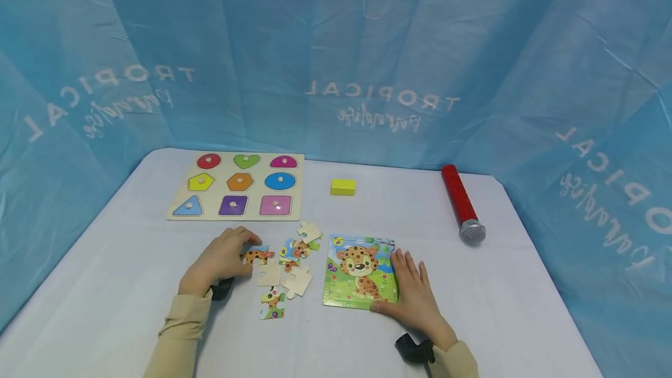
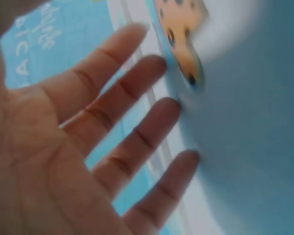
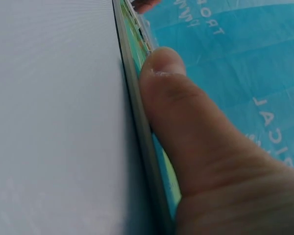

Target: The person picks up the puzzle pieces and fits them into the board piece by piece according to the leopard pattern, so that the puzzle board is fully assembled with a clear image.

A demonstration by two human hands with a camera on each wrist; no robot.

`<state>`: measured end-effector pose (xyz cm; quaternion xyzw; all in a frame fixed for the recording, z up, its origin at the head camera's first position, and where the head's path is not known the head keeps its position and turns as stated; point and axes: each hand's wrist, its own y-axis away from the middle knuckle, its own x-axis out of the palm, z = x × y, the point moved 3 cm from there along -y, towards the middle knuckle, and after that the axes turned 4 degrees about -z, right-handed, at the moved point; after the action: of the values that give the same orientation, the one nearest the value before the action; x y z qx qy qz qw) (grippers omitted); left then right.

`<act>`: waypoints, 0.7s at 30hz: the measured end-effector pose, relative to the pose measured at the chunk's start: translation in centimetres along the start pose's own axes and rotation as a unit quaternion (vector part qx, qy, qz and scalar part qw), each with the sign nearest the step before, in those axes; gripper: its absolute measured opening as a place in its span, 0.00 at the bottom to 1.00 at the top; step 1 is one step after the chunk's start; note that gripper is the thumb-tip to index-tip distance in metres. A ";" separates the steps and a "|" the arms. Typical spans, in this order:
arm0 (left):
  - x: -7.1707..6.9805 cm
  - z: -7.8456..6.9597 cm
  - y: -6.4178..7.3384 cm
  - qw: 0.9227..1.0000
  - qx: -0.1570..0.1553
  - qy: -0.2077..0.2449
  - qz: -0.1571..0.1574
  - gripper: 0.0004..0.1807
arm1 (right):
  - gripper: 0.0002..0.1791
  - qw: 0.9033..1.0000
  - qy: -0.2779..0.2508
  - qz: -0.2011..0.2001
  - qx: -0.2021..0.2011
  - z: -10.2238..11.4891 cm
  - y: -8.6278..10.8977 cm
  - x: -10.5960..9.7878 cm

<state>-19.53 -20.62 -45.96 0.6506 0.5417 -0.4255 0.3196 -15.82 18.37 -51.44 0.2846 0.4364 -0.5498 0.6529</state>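
In the head view my left hand (image 1: 223, 258) is low over the table at the left side of a loose group of jigsaw pieces. Its thumb and index finger lie around a spotted orange piece (image 1: 257, 254). Its fingers are spread and only slightly bent in the left wrist view, with a spotted piece (image 2: 182, 41) past the fingertips. My right hand (image 1: 415, 296) rests at the lower right corner of a puzzle board (image 1: 336, 293) with a leopard cub picture. The thumb (image 3: 169, 93) presses on the board's near edge, while the other fingers stretch along its right side.
Between the hands lie several pieces, some blank side up, such as a plain piece (image 1: 297, 280), plus a printed piece (image 1: 272, 303). Behind are a shape peg board (image 1: 236, 185) and a yellow block (image 1: 343, 187). A red microphone (image 1: 462, 203) lies to the right; a blue curtain (image 1: 336, 57) surrounds the table.
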 end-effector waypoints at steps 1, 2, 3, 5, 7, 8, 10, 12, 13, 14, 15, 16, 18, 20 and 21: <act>-0.1 0.2 0.1 1.000 -0.003 0.006 0.001 0.24 | 0.64 1.000 0.000 0.001 -0.001 0.0 0.0 0.0; -0.1 0.4 0.2 1.000 -0.007 0.010 -0.001 0.23 | 0.65 1.000 0.001 0.002 -0.001 0.0 0.0 0.0; -0.2 0.6 0.3 1.000 -0.010 0.014 -0.003 0.22 | 0.65 1.000 0.002 0.003 -0.001 0.0 -0.1 0.0; -0.2 0.8 0.3 1.000 -0.012 0.020 -0.008 0.20 | 0.65 1.000 0.007 0.004 0.001 0.0 -0.1 0.1; -0.2 0.9 0.2 1.000 -0.012 0.021 -0.016 0.19 | 0.65 1.000 0.008 0.002 0.004 -0.1 -0.1 0.1; -0.2 0.8 0.1 1.000 -0.010 0.017 -0.021 0.19 | 0.64 1.000 0.008 0.001 0.003 -0.1 -0.1 0.1; -0.3 0.6 -0.2 0.999 -0.001 0.005 -0.032 0.19 | 0.64 1.000 0.004 -0.001 0.002 -0.1 -0.1 0.1; -0.4 0.4 -0.3 0.999 0.002 -0.006 -0.045 0.18 | 0.64 1.000 -0.004 -0.001 0.000 -0.1 -0.1 0.1; -0.5 0.3 -0.4 0.999 0.003 -0.009 -0.052 0.18 | 0.64 1.000 -0.006 0.000 -0.001 -0.1 -0.1 0.1; -0.6 0.0 -0.5 0.998 0.003 -0.012 -0.058 0.17 | 0.64 1.000 -0.007 0.001 -0.001 -0.1 0.0 0.1; -0.7 -0.3 -0.6 0.998 0.004 -0.012 -0.063 0.17 | 0.64 1.000 -0.008 0.001 -0.001 -0.1 0.0 0.2; -0.7 -0.7 -0.7 0.998 0.006 -0.009 -0.067 0.16 | 0.64 1.000 -0.007 0.000 -0.003 -0.1 0.0 0.2; -0.6 -1.9 -1.1 0.997 0.025 -0.002 -0.073 0.16 | 0.64 1.000 -0.002 -0.001 -0.005 -0.1 0.0 0.2; -0.1 -3.6 -1.7 0.996 0.051 0.009 -0.069 0.16 | 0.64 1.000 0.002 -0.004 -0.009 -0.1 -0.1 0.1; 0.2 -4.5 -2.1 0.996 0.069 0.013 -0.064 0.15 | 0.64 1.000 0.001 -0.007 -0.011 -0.1 -0.1 0.1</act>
<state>-20.63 -16.15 -44.09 0.6404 0.5558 -0.4729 0.2394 -15.95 18.36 -51.52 0.2753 0.4453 -0.5492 0.6514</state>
